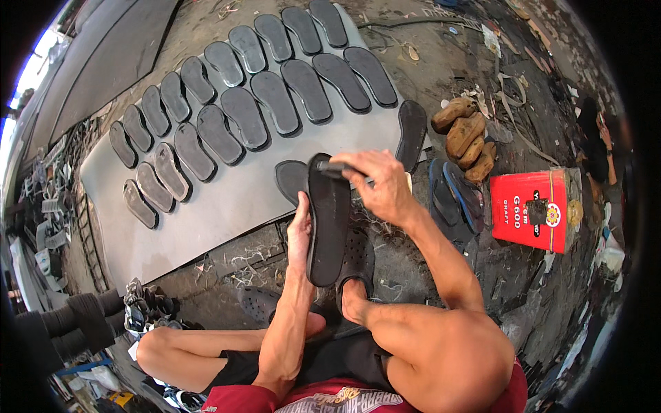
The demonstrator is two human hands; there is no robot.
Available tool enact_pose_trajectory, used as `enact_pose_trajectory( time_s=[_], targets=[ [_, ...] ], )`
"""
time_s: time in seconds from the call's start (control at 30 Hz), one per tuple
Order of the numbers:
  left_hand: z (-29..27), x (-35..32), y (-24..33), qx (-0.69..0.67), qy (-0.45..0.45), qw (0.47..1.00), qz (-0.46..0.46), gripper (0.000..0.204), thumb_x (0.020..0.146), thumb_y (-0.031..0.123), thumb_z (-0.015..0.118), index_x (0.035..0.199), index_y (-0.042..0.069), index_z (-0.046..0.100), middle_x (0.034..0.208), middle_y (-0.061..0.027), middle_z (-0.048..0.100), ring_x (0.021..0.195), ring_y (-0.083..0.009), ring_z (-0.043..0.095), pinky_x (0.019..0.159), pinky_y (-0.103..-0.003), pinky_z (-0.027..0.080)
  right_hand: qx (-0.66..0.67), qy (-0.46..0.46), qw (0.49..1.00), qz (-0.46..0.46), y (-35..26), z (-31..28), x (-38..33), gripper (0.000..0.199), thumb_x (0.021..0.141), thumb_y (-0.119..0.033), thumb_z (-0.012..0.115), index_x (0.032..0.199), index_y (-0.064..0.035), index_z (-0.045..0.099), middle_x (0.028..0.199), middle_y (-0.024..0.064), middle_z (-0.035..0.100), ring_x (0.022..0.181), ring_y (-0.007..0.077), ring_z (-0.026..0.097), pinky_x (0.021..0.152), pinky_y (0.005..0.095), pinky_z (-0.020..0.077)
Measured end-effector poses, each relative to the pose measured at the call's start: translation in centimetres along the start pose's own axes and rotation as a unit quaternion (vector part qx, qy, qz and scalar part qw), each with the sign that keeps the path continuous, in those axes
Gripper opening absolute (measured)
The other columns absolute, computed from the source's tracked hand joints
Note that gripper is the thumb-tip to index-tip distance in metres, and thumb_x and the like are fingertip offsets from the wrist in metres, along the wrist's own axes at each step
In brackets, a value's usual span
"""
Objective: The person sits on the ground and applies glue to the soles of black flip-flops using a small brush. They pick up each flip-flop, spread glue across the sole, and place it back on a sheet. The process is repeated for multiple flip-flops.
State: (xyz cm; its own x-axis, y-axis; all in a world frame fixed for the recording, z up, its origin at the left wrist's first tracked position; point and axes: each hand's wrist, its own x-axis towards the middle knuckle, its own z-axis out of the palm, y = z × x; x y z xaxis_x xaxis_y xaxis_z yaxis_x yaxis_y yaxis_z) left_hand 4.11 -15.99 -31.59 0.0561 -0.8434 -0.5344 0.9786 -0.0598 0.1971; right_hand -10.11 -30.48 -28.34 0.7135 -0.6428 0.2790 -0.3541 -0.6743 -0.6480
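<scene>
My left hand (299,230) grips a black sandal sole (329,227) by its left edge, holding it lengthwise in front of me. Against the sole's far end my right hand (383,182) presses a short dark tool (337,167), its fingers wrapped round it. The tool's exact kind is hard to make out. Just left of the held sole, another dark sole (290,180) lies partly hidden on the grey sheet (227,213). To the right of my right hand a single sole (412,131) rests at the sheet's edge.
Several black soles (274,103) lie in two rows across the sheet. Right of it are brown wooden shoe lasts (466,141), a pair of flip-flops (463,196) and a red tin (529,210). Rolled black material (62,320) sits at lower left. Scraps litter the ground.
</scene>
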Motion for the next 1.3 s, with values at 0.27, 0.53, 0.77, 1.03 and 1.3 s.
enact_pose_trajectory(
  time_s=[0.27, 0.53, 0.77, 1.03, 1.3],
  targets=[
    [-2.8, 3.0, 6.5, 0.019, -0.019, 0.979, 0.202, 0.072, 0.115, 0.061, 0.045, 0.132, -0.005, 0.069, 0.116, -0.0213, 0.079, 0.098, -0.0336, 0.079, 0.091, -0.043, 0.066, 0.094, -0.077, 0.990, -0.077, -8.1, 1.5, -7.0, 0.040, 0.091, -0.010, 0.077, 0.131, -0.0161, 0.077, 0.111, 0.0025, 0.080, 0.093, 0.0211, 0.075, 0.085, 0.0406, 0.0496],
    [1.7, 0.7, 2.6, 0.009, -0.063, 0.993, 0.098, 0.063, 0.114, 0.061, 0.048, 0.129, 0.005, 0.072, 0.108, -0.0107, 0.081, 0.090, -0.0219, 0.081, 0.081, -0.036, 0.069, 0.136, 0.037, 0.986, 0.092, -5.1, 1.3, 1.4, 0.029, 0.099, -0.013, 0.070, 0.126, -0.0058, 0.075, 0.103, 0.0157, 0.079, 0.097, 0.0380, 0.076, 0.087, 0.0456, 0.0567],
    [-0.9, 2.3, 2.8, -0.004, -0.052, 0.996, 0.067, 0.054, 0.116, 0.053, 0.050, 0.125, 0.005, 0.072, 0.112, -0.0140, 0.079, 0.099, -0.0256, 0.079, 0.090, -0.043, 0.068, 0.100, -0.061, 0.975, -0.188, -5.7, 0.3, 2.2, 0.034, 0.092, -0.004, 0.072, 0.122, -0.0173, 0.078, 0.109, 0.0056, 0.079, 0.101, 0.0289, 0.072, 0.097, 0.0416, 0.0449],
    [0.9, 2.7, 4.4, 0.067, 0.027, 0.987, 0.144, 0.063, 0.112, 0.066, 0.047, 0.128, 0.010, 0.070, 0.103, -0.0063, 0.078, 0.084, -0.0215, 0.075, 0.076, -0.037, 0.064, 0.030, 0.044, 0.993, -0.104, -6.3, 3.1, -2.2, 0.047, 0.086, -0.006, 0.077, 0.131, -0.0179, 0.075, 0.110, 0.0014, 0.077, 0.091, 0.0233, 0.071, 0.084, 0.0424, 0.0448],
    [-1.7, 3.9, 5.5, -0.005, 0.073, 0.987, 0.142, 0.073, 0.113, 0.064, 0.047, 0.127, -0.004, 0.069, 0.109, -0.0219, 0.077, 0.097, -0.0358, 0.077, 0.089, -0.045, 0.065, 0.317, 0.149, 0.922, 0.167, -8.4, -4.5, -3.6, 0.024, 0.108, -0.014, 0.068, 0.128, -0.0011, 0.071, 0.112, 0.0053, 0.075, 0.100, 0.0124, 0.067, 0.088, 0.0309, 0.0554]
  ],
)
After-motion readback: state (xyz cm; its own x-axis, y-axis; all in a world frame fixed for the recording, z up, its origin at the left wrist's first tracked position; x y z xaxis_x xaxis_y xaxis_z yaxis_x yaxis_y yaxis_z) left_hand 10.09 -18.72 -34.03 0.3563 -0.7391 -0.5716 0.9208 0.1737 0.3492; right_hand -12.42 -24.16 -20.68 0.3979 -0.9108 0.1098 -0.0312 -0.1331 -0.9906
